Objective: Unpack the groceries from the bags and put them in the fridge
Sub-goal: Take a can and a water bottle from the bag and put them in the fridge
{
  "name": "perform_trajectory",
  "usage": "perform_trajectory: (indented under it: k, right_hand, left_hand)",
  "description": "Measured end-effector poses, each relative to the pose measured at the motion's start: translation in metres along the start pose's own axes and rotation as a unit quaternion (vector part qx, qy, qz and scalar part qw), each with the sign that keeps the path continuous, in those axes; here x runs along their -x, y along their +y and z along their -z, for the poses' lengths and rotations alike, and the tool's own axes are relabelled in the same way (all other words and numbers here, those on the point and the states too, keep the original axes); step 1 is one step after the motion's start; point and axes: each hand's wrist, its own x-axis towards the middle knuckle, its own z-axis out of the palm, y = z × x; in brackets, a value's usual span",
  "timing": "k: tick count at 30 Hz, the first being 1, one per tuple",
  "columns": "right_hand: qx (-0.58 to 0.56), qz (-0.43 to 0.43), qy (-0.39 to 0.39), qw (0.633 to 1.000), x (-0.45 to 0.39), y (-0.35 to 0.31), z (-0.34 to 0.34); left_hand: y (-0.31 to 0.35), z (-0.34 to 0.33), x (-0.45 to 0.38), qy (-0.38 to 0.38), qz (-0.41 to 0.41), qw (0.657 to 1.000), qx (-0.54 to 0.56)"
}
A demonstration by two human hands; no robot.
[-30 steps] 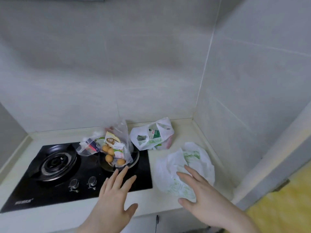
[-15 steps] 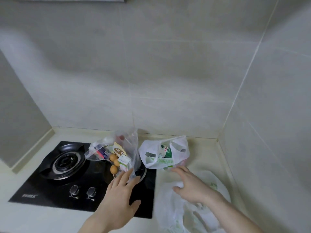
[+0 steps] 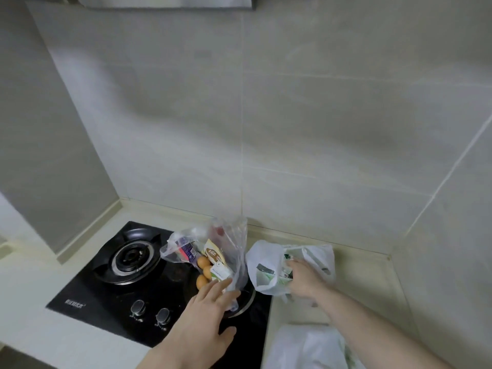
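Left hand (image 3: 205, 312) flat w/ straight fingers touching the clear bag (image 3: 213, 251) of eggs & cartons on the stove (image 3: 111, 294), right hand (image 3: 302, 279) at 3 o'clock reaching into the white bag (image 3: 319, 259), grip hidden so can't tell.

Three bags (image 3: 269, 265), three eggs (image 3: 203, 261)

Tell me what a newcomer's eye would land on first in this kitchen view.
Probably the clear plastic bag of orange eggs and cartons, sitting on the right side of the black glass gas stove, with the left hand reaching flat toward it. Just right of it, on the pale counter, the right hand reaches into the white plastic bag with green print.
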Motion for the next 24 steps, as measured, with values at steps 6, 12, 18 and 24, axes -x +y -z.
perform_trajectory:
  k: [6,12,18,24]
  right_hand:
    - [0.173,-0.068,0.009,0.982,-0.021,0.024,0.015]
    - [0.128,-0.143,0.040,0.981,-0.022,0.056,0.015]
    - [0.071,-0.157,-0.004,0.985,-0.019,0.064,0.018]
    - [0.055,-0.158,-0.005,0.986,-0.015,0.071,0.017]
  left_hand:
    - [-0.016,0.000,-0.011,0.001,0.004,1.000,0.006]
    - [-0.014,-0.007,-0.023,0.003,-0.013,1.000,0.013]
    - [-0.001,-0.012,-0.033,0.015,-0.044,0.999,0.014]
    - [0.002,-0.011,-0.035,0.023,-0.053,0.998,0.018]
